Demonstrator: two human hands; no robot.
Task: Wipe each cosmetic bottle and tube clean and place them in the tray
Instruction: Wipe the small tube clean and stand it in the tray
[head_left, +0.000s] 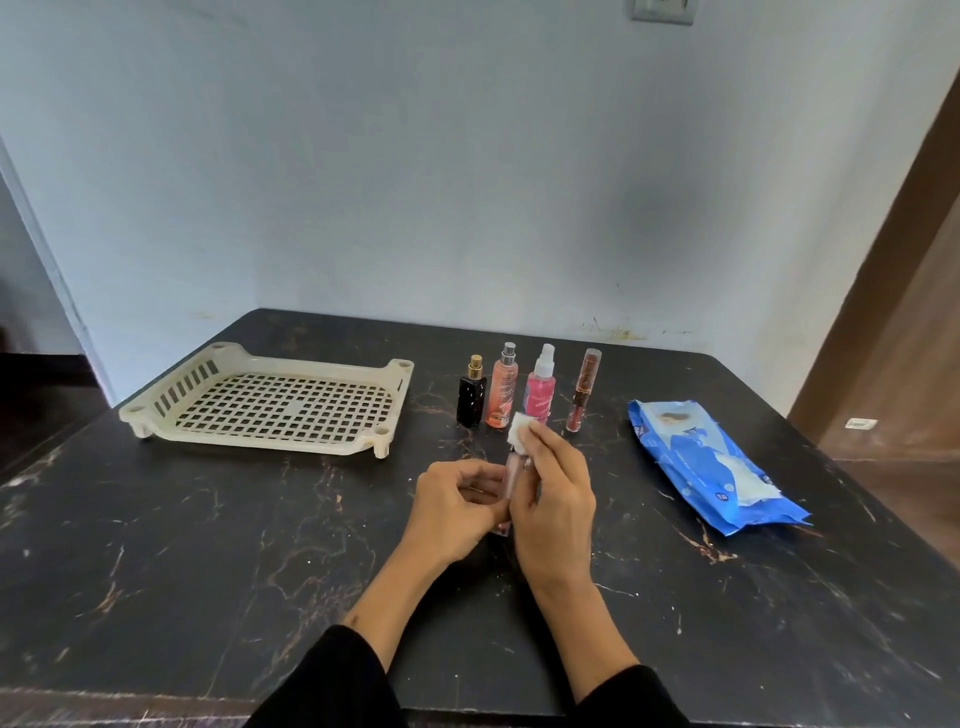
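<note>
My left hand (457, 506) grips a slim pink gloss tube (514, 467) upright above the table's middle. My right hand (553, 499) pinches a small white wipe (521, 428) against the tube's top. The tube's lower part is hidden between my palms. Behind my hands stand a black perfume bottle (471, 392), an orange spray bottle (501, 387), a pink spray bottle (542, 387) and a brown lip-gloss tube (583, 389). The cream slotted tray (363, 439) sits at the back left with nothing in it.
A blue pack of wet wipes (706, 462) lies at the right, one sheet sticking out. The dark marbled table (208, 545) ends close to my sleeves. A pale wall rises behind, and a brown door frame (883, 260) stands at the right.
</note>
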